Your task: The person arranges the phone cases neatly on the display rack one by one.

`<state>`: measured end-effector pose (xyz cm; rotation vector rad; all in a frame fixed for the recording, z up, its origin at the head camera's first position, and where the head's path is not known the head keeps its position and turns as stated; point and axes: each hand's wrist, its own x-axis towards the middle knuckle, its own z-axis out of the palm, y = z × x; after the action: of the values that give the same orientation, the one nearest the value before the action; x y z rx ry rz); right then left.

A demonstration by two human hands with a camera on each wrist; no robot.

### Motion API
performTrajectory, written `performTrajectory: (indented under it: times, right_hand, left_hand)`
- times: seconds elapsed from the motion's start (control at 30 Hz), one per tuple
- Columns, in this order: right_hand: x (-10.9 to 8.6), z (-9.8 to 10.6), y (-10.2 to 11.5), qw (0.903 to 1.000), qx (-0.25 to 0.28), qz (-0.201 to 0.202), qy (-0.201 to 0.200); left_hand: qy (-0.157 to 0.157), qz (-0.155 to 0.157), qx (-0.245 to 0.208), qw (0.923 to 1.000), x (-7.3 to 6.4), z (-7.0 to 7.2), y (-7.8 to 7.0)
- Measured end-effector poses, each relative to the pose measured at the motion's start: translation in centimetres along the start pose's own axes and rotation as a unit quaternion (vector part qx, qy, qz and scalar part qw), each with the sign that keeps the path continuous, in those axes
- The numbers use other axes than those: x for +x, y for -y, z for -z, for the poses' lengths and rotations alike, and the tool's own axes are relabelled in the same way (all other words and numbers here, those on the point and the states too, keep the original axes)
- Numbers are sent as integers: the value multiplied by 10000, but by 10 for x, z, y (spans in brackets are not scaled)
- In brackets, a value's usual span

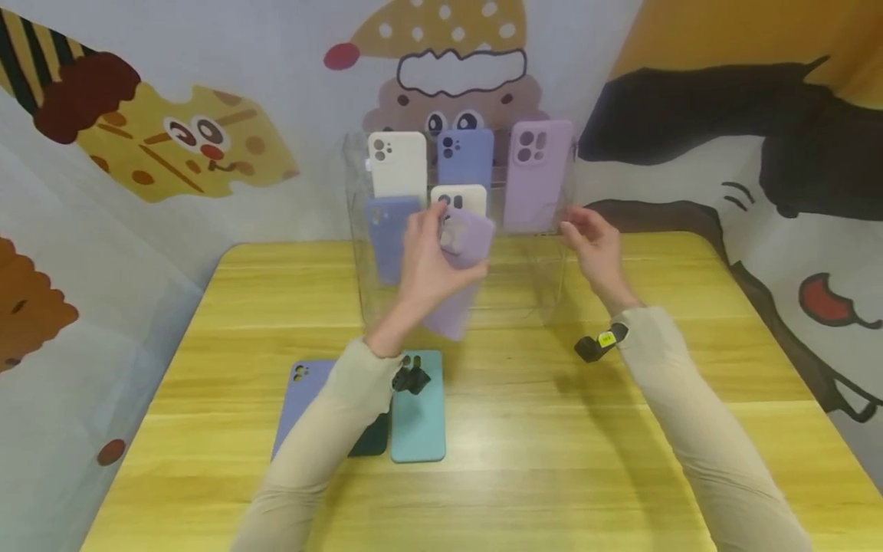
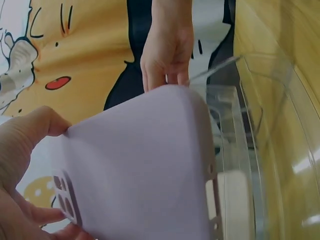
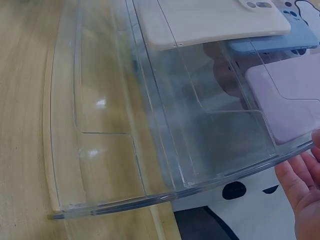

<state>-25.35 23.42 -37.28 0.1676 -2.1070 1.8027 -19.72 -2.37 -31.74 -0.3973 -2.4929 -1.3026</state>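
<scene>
My left hand (image 1: 429, 264) grips a light purple phone case (image 1: 451, 314) by its sides near the camera cutouts, and the case tilts in front of a clear display stand (image 1: 362, 303). Behind it, a white case (image 1: 476, 193) and a blue case (image 1: 392, 241) occupy the stand's lower tier. The upper tier bears a white case (image 1: 400, 169), a blue case (image 1: 465, 157) and another purple case (image 1: 541, 184). At the stand's right side, my right hand (image 1: 599, 249) holds the edge; in the right wrist view its fingers (image 3: 295, 180) show beyond the clear rim.
Flat on the wooden table (image 1: 524, 475), at front left, lie a lavender-blue case (image 1: 300, 391), a dark green case (image 1: 375, 438) and a turquoise case (image 1: 418, 429). My left sleeve partly covers the first two. A cartoon-printed cloth (image 1: 290, 61) hangs behind the table.
</scene>
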Motion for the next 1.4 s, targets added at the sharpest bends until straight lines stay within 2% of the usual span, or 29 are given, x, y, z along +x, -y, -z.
performTrajectory:
  times: [0.3, 0.53, 0.67, 0.73, 0.93, 1.1, 1.2, 1.4]
  right_hand:
    - [-2, 2, 0, 9997, 260, -21, 20]
    - [0, 0, 2, 9997, 200, -102, 16]
    - [3, -1, 2, 9992, 309, -248, -2]
    - [3, 0, 2, 9991, 280, -314, -11]
    - [3, 2, -1, 9989, 352, -316, -10]
    - [3, 2, -1, 9985, 436, -342, 48]
    - [3, 3, 0, 9985, 339, -406, 111]
    - [2, 3, -1, 9987, 205, -460, 128]
  left_hand:
    - [-478, -363, -50, 9982, 29, -37, -24]
    - [-803, -376, -76, 9960, 51, -61, -40]
    - [-1042, -390, 85, 9938, 62, -71, -48]
    - [-1223, -504, 180, 9911, 65, -77, -50]
    - [-1539, -549, 458, 9855, 74, -93, -50]
    - [-1795, -444, 704, 9802, 76, -104, -49]
    - [-1806, -254, 711, 9807, 74, -109, -47]
    - [-1670, -93, 944, 9814, 71, -118, -42]
